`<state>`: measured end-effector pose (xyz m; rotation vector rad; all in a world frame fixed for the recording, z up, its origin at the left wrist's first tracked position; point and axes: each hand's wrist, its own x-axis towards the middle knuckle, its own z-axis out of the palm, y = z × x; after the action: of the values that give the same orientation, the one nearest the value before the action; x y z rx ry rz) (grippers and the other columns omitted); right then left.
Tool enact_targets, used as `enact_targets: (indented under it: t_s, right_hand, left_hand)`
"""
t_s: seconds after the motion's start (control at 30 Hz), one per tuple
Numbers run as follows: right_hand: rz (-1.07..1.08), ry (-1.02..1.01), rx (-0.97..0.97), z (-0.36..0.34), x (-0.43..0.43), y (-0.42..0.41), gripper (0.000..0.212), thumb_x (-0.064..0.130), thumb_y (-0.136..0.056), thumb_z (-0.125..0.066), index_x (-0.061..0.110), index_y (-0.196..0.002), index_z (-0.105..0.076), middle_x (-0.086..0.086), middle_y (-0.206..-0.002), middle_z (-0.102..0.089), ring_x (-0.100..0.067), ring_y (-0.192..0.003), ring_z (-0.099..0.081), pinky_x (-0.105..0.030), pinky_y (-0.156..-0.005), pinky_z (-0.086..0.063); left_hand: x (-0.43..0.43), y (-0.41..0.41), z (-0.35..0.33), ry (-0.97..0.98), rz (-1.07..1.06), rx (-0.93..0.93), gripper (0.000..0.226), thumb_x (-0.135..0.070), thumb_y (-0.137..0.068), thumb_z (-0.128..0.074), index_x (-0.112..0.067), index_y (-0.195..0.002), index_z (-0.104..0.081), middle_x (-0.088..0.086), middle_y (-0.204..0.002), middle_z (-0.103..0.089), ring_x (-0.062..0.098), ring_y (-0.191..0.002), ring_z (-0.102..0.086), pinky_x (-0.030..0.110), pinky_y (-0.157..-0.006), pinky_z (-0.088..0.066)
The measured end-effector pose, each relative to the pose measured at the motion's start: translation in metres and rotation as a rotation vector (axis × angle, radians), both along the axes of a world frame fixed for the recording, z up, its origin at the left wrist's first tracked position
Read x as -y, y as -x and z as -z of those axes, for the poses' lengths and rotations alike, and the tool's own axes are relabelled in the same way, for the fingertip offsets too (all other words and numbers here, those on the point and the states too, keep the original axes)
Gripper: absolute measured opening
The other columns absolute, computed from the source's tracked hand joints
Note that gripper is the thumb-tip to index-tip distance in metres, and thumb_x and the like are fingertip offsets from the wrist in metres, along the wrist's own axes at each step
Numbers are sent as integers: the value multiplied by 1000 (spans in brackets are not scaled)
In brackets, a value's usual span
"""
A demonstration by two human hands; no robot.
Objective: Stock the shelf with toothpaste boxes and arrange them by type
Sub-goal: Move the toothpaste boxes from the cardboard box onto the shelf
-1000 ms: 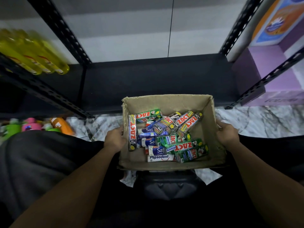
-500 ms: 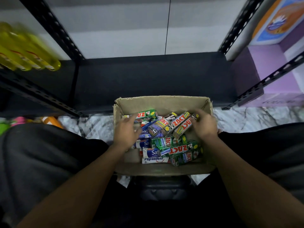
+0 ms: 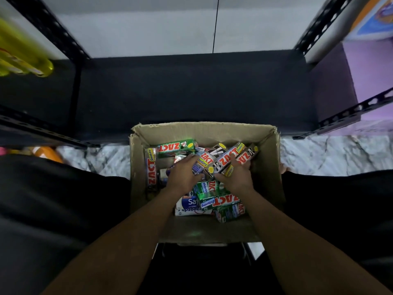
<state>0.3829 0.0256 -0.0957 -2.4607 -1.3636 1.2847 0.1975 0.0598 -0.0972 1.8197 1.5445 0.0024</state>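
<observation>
An open cardboard box sits between my knees, in front of the black shelf board, which holds nothing. Inside lie several jumbled toothpaste boxes: silver Zact Smokers boxes, green Zact boxes, green Zact Whitening boxes and a white Pepsodent box. One silver Zact box stands along the left wall. Both hands reach into the pile. My left hand grips one end of a silver Zact Smokers box. My right hand grips the silver box beside it.
Black perforated shelf posts rise at left and right. Yellow bottles lie on the left shelf, and an orange bottle lies below them. A purple carton stands at right. The floor is marble.
Both hands left the box's outer sides and moved inside onto the pile, then closed round the silver Zact boxes in the middle. The view tilted down and closer.
</observation>
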Motion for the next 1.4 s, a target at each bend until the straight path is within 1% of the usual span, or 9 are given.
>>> enact_targets:
  t_s: [0.1,0.27,0.4,0.57,0.7,0.83,1.07,1.27,1.4]
  right_hand:
    - [27,23,29,5,0,1,91,47,-83,-73,35,-154,-18,-22,-157,1,-39,-130,-44,-42,-105,-43]
    - [111,30,-123,17,6,-5,84,41,-90,-65,45,-153,-10,-18,-147,-34,-36,-128,-46,-50,-102,-46]
    - [182,26,-194,14,11,-7,76,23,-95,-61,46,-152,-16,-12,-150,-26,-33,-123,-49,-47,-100,-49]
    - [191,0,-163,9,15,-6,71,33,-92,-65,31,-153,-28,-12,-144,-37,-31,-128,-46,-43,-104,-45]
    - [130,-44,-83,-5,15,-8,60,26,-92,-65,20,-147,-42,-15,-127,-61,-29,-112,-60,-36,-92,-52]
    - [74,-54,20,-35,9,-17,43,26,-94,-55,19,-136,-56,-19,-111,-67,-37,-102,-62,-39,-82,-51]
    - [-19,-225,82,-119,10,-41,31,39,-93,-54,15,-103,-71,-11,-82,-69,-32,-89,-65,-32,-65,-44]
    - [-234,-564,55,-224,16,-45,34,22,-88,-65,19,-121,-70,-2,-114,-73,-15,-108,-66,-16,-83,-42]
    - [-251,-797,-4,-301,27,-54,34,14,-85,-69,22,-117,-72,6,-108,-74,6,-91,-65,-1,-76,-41]
  left_hand:
    - [-3,5,6,20,-8,33,75,-35,-85,-75,-21,-150,-41,5,-147,-51,26,-127,-52,36,-104,-43]
    - [-6,8,7,82,2,20,83,-33,-81,-80,-28,-152,-37,7,-129,-64,24,-103,-62,29,-85,-47]
    - [-9,10,6,81,22,-6,84,-33,-81,-81,-29,-152,-37,9,-116,-69,22,-83,-61,24,-72,-40]
    - [-4,12,3,39,8,12,75,-29,-82,-78,-20,-148,-45,6,-114,-71,24,-96,-65,27,-78,-46]
    - [-3,18,-13,11,-10,14,59,-25,-83,-77,-10,-136,-57,12,-115,-70,27,-99,-65,27,-79,-47]
    - [-9,26,-35,-32,31,1,61,-25,-85,-74,-8,-140,-54,14,-123,-67,27,-105,-63,30,-86,-48]
    - [-32,40,-114,-165,136,3,55,-36,-85,-75,-25,-137,-59,7,-92,-76,14,-68,-66,25,-71,-47]
    - [-29,52,-223,-472,189,155,50,-38,-80,-80,-24,-126,-68,-1,-118,-72,14,-102,-68,36,-91,-54]
    - [-12,64,-298,-649,194,204,49,-37,-78,-82,-25,-124,-70,-6,-118,-71,6,-100,-66,34,-92,-54]
